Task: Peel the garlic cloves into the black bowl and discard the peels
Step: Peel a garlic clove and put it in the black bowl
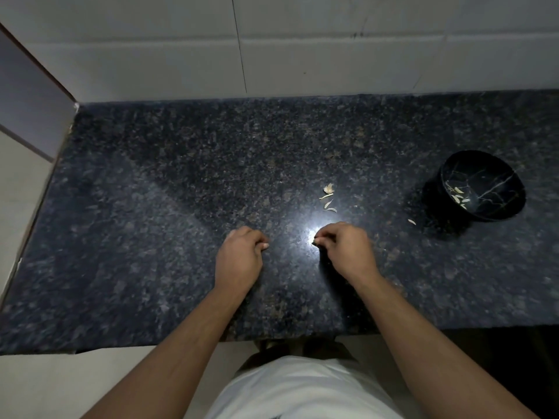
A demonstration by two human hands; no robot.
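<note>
I see both hands, left (240, 252) and right (344, 247), curled on the dark speckled granite worktop (151, 207); what they pinch, I cannot tell.

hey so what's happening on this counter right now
A person stands at a dark granite counter, both hands curled low on it. The left hand and right hand may pinch something small; too small to tell. Loose garlic peels lie just beyond them. The black bowl at right holds a few pale pieces.
</note>
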